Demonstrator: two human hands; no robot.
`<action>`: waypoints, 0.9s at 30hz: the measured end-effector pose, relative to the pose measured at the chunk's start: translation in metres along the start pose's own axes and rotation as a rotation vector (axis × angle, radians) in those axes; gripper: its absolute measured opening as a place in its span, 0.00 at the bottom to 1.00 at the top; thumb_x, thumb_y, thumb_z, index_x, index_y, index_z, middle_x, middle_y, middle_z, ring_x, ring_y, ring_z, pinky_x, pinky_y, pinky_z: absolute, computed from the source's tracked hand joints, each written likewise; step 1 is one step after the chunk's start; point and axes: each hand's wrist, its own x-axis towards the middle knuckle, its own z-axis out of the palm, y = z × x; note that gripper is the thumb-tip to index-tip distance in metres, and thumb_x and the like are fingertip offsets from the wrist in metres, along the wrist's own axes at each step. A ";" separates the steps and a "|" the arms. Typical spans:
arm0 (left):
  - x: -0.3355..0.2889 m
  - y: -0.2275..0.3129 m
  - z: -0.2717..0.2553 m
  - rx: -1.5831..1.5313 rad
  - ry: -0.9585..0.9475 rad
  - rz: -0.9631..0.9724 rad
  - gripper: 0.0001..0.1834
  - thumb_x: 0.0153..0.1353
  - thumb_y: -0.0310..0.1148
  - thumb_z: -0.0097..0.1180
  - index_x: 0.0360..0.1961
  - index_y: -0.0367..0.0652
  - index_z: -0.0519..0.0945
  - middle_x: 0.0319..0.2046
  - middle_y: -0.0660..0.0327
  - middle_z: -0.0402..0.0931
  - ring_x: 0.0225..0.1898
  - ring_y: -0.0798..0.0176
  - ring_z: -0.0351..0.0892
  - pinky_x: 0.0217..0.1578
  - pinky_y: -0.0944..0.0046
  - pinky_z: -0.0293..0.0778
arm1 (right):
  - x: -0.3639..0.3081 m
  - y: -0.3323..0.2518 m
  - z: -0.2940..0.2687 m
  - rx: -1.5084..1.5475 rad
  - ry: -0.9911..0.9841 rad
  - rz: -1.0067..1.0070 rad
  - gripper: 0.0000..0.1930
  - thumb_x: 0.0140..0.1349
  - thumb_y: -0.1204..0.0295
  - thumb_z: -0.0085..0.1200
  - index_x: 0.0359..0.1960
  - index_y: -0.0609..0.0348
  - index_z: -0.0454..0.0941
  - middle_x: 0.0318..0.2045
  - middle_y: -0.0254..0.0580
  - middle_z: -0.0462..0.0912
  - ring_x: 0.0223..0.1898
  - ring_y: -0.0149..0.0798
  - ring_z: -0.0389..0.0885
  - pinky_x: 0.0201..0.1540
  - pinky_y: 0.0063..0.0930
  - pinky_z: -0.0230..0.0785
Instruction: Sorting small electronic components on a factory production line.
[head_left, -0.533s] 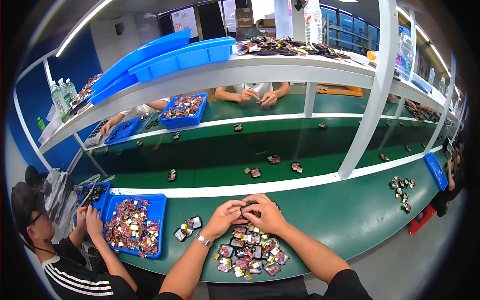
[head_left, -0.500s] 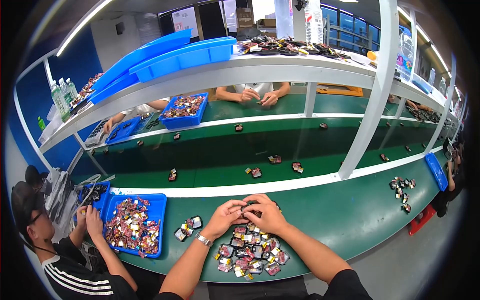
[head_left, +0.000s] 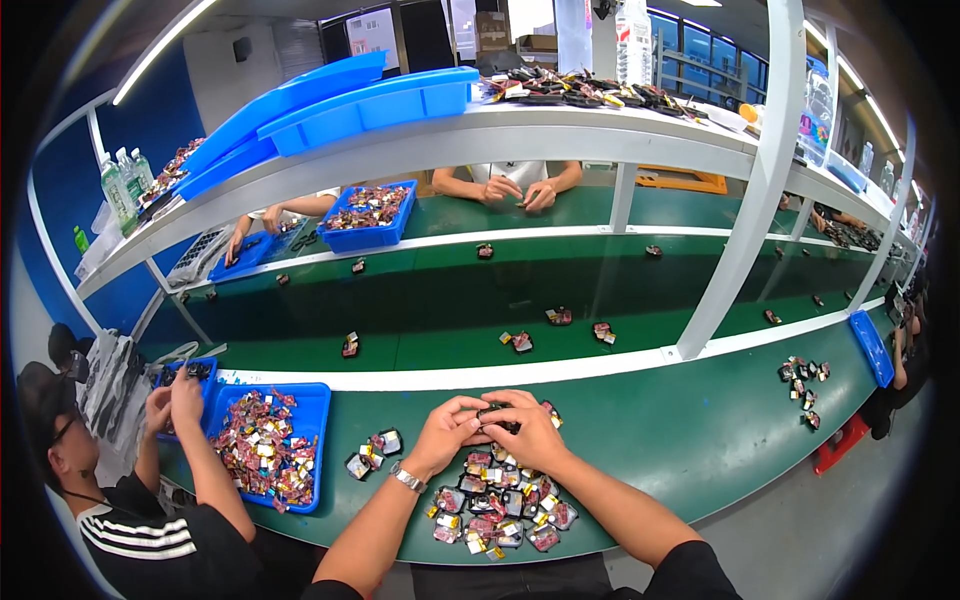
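Observation:
Over the far end of a pile of small electronic assemblies [head_left: 500,505], my left hand [head_left: 445,440] and my right hand [head_left: 530,432] meet at the fingertips. Between them they pinch a small black part [head_left: 495,410], mostly covered by the fingers, so its exact kind cannot be made out. The assemblies have black housings, reddish-brown boards and silver and yellow pieces. To the left of my left wrist lies a smaller cluster of assemblies [head_left: 373,453].
A blue tray [head_left: 325,440] heaped with parts stands left, beside a seated co-worker [head_left: 160,510]. Beyond the white rail [head_left: 420,380], scattered assemblies lie on a green belt [head_left: 430,310]. A white post [head_left: 745,200] and overhead shelf rise ahead. More assemblies [head_left: 803,390] lie right.
Assemblies on the belt have shifted slightly to the right. The co-worker at left has raised both hands above the smaller blue tray. My hands stay nearly in place, still pinching the part.

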 end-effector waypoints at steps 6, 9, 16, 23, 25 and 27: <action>0.004 -0.002 0.003 0.007 0.082 0.038 0.13 0.68 0.22 0.47 0.52 0.33 0.68 0.45 0.50 0.78 0.48 0.59 0.80 0.50 0.59 0.80 | 0.001 -0.002 -0.005 -0.042 -0.011 -0.083 0.11 0.53 0.76 0.60 0.39 0.56 0.84 0.52 0.43 0.79 0.56 0.49 0.73 0.59 0.40 0.65; 0.002 -0.001 0.002 -0.024 0.043 0.039 0.14 0.68 0.24 0.47 0.54 0.34 0.68 0.47 0.52 0.77 0.49 0.59 0.79 0.52 0.57 0.79 | 0.004 -0.007 -0.005 -0.069 0.028 -0.120 0.09 0.54 0.76 0.59 0.38 0.58 0.82 0.49 0.46 0.78 0.53 0.50 0.74 0.56 0.39 0.68; 0.003 0.002 0.004 -0.008 0.026 0.006 0.14 0.68 0.24 0.47 0.54 0.34 0.68 0.48 0.52 0.76 0.50 0.60 0.79 0.52 0.58 0.79 | 0.007 -0.010 -0.003 -0.151 0.118 -0.223 0.08 0.54 0.78 0.58 0.36 0.60 0.78 0.43 0.45 0.78 0.45 0.48 0.78 0.44 0.36 0.74; 0.002 0.003 0.005 -0.005 0.036 -0.021 0.14 0.68 0.23 0.45 0.55 0.34 0.68 0.47 0.52 0.77 0.49 0.59 0.80 0.50 0.59 0.80 | 0.006 -0.010 -0.002 -0.227 0.125 -0.260 0.08 0.53 0.78 0.58 0.35 0.61 0.78 0.41 0.42 0.78 0.43 0.46 0.78 0.43 0.37 0.74; 0.002 0.003 0.004 0.003 0.045 -0.028 0.14 0.68 0.23 0.45 0.55 0.34 0.68 0.47 0.52 0.77 0.48 0.59 0.80 0.50 0.59 0.80 | 0.005 -0.009 0.000 -0.229 0.123 -0.251 0.09 0.51 0.78 0.60 0.35 0.60 0.79 0.41 0.43 0.78 0.43 0.46 0.79 0.44 0.36 0.74; 0.001 0.001 0.005 0.006 0.050 -0.020 0.14 0.68 0.23 0.46 0.54 0.34 0.68 0.46 0.52 0.78 0.48 0.60 0.80 0.50 0.59 0.80 | 0.005 -0.006 0.002 -0.228 0.138 -0.255 0.09 0.50 0.79 0.61 0.35 0.61 0.79 0.40 0.43 0.78 0.43 0.46 0.79 0.44 0.36 0.74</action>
